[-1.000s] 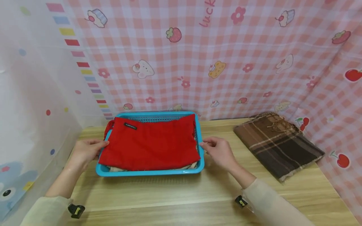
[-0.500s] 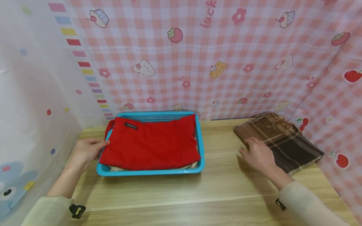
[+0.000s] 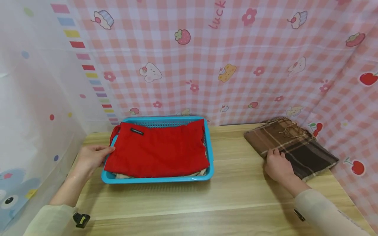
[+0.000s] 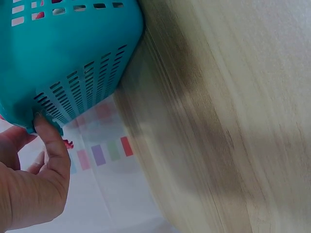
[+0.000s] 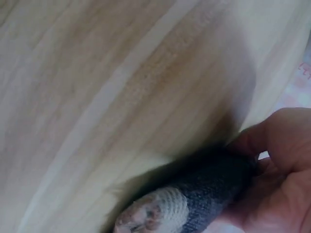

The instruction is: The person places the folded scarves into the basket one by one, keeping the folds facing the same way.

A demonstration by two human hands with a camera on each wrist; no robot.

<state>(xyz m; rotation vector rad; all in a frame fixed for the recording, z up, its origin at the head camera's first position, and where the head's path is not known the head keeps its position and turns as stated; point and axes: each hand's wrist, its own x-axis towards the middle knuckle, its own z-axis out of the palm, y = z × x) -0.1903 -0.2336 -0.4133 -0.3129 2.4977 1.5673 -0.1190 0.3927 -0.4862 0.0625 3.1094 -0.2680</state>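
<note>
A blue plastic basket [image 3: 156, 180] stands on the table at centre left, filled with a folded red scarf [image 3: 156, 149] that has a black label. Beige cloth [image 3: 122, 176] peeks out beneath the red one. My left hand [image 3: 91, 158] pinches the basket's left rim; in the left wrist view the thumb presses the basket's [image 4: 73, 53] slotted side just under the rim. To the right lies a folded brown plaid scarf [image 3: 307, 157] with a fringe. My right hand [image 3: 279, 166] grips its near left edge, and the right wrist view shows the scarf's [image 5: 204, 194] thick fold between thumb and fingers.
The wood-grain table [image 3: 183, 209] carries both the basket and the plaid scarf. A pink checked cloth [image 3: 195, 59] hangs right behind them and along the right side. White printed sheeting [image 3: 38, 88] closes off the left.
My right hand has left the basket's right rim, moved right to the plaid scarf and taken hold of its near left edge. The left hand stays on the basket's left rim.
</note>
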